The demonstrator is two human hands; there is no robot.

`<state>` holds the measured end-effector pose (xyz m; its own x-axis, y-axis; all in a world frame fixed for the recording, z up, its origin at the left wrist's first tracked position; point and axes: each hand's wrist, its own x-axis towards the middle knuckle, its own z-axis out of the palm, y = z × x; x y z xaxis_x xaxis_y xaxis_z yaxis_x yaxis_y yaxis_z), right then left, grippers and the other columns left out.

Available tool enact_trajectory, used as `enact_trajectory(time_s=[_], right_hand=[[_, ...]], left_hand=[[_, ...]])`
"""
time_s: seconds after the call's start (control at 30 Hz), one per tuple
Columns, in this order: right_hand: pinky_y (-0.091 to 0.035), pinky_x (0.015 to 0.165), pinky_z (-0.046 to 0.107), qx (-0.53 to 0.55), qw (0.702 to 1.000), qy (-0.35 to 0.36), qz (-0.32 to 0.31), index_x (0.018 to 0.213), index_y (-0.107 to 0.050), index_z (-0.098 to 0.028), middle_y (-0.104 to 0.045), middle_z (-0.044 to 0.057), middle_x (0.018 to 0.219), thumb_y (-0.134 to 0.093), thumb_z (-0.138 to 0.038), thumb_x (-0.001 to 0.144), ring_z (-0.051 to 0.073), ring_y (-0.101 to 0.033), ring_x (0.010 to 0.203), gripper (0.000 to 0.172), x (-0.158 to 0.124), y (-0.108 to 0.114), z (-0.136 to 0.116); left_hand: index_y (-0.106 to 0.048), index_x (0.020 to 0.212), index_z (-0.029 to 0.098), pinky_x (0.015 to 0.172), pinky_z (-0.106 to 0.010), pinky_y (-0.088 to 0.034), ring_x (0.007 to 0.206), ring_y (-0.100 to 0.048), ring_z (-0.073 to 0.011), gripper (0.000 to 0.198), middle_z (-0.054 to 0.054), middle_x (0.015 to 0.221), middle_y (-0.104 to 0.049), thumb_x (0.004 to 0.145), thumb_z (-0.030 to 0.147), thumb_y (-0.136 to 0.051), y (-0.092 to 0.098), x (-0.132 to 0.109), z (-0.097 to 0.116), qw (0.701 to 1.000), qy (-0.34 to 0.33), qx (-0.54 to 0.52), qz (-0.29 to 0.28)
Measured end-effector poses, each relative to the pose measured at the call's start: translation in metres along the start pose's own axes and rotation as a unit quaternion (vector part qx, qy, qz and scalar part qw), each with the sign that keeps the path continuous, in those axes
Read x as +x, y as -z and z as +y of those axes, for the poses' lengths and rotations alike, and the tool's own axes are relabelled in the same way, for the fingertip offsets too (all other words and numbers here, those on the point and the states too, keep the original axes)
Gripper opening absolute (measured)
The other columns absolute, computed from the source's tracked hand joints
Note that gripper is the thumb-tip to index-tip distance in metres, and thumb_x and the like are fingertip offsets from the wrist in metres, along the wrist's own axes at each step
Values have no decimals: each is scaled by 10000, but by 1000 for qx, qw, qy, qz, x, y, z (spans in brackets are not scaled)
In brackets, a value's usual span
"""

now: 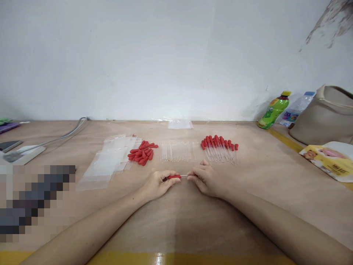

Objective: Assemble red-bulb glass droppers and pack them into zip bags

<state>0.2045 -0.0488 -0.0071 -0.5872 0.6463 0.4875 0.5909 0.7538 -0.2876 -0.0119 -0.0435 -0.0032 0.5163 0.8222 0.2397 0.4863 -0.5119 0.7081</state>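
My left hand (pixel 157 183) pinches a red rubber bulb (pixel 173 177), and my right hand (pixel 205 178) pinches the clear glass tube (pixel 184 176) that meets it. Both hands rest on the wooden table (pixel 176 217) near its middle. Beyond them lie a heap of loose red bulbs (pixel 142 152), a row of bare glass tubes (pixel 175 151), and a row of droppers with red bulbs fitted (pixel 220 148).
Clear plastic bags (pixel 109 162) are stacked left of the bulbs, another bag (pixel 180 124) by the wall. A green bottle (pixel 273 109), a water bottle (pixel 298 107), a beige bag (pixel 325 116) and a tissue pack (pixel 329 159) stand right. Cable (pixel 63 135) and phone (pixel 9 145) lie left.
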Motion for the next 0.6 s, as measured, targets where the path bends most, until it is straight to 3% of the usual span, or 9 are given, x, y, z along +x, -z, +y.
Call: enact_trajectory(time_s=[0.33, 0.6], right_hand=[[-270, 660, 292, -33, 998, 35, 28, 817, -560, -172, -615, -2, 668, -392, -261, 894, 99, -503, 570, 205, -3, 3, 3], [-260, 680, 293, -41, 997, 26, 61, 816, -560, -179, -618, -8, 680, -426, -271, 883, 96, -497, 565, 176, -5, -2, 5]], left_hand=[[-676, 890, 184, 557, -194, -435, 557, -549, -103, 249, 17, 591, -616, 815, 360, -516, 1, -2, -1, 1000, 14, -10, 4], [-642, 965, 188, 653, -232, -465, 726, -602, -140, 267, -24, 882, -683, 782, 367, -565, 2, -1, 4, 1000, -16, 5, 12]])
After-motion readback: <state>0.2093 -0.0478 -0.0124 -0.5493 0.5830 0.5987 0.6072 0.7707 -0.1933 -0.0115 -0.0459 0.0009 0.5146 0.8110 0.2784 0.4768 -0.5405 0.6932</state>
